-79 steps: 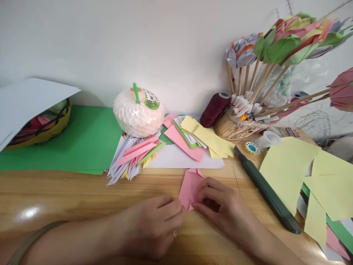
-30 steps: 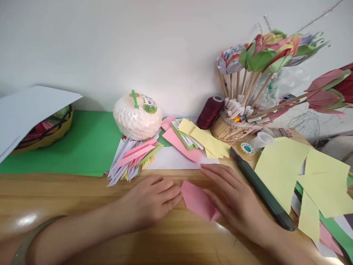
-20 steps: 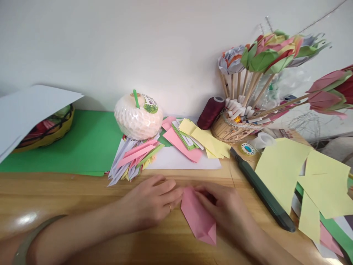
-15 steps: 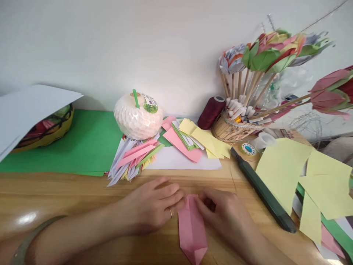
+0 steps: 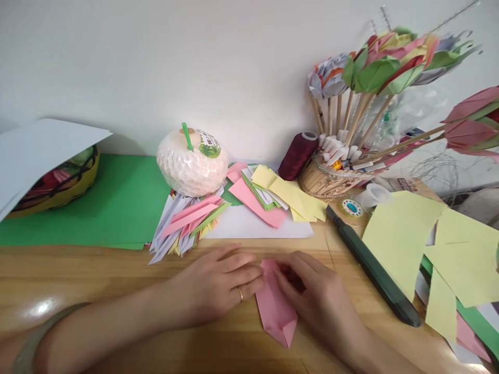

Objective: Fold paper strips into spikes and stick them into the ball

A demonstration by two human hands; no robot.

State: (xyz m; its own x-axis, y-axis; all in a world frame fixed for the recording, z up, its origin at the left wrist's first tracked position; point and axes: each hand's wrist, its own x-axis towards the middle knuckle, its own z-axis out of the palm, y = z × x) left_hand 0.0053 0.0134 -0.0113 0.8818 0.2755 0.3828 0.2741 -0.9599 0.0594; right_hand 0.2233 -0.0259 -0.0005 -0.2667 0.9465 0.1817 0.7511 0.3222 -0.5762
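A folded strip of pink paper [image 5: 275,306] lies on the wooden table in front of me, its near end creased to a point. At its upper left edge, my left hand [image 5: 224,283] has its fingertips closed on the paper, with the thumb hidden beneath. My right hand [image 5: 315,293] pinches the upper right edge between thumb and curled fingers. The top end of the strip narrows between the two hands.
Behind my hands lie a pile of folded paper strips [image 5: 187,223], a wrapped coconut [image 5: 193,163] and loose paper pieces [image 5: 259,200]. To the right are a dark green cutter [image 5: 374,267], yellow sheets [image 5: 405,234], a maroon thread spool [image 5: 298,156] and a basket [image 5: 327,176] of paper flowers.
The pink paper has shifted slightly away from me, and its near point has swung to the right. Both hands have stayed at its upper end, the right one moving a little farther up.
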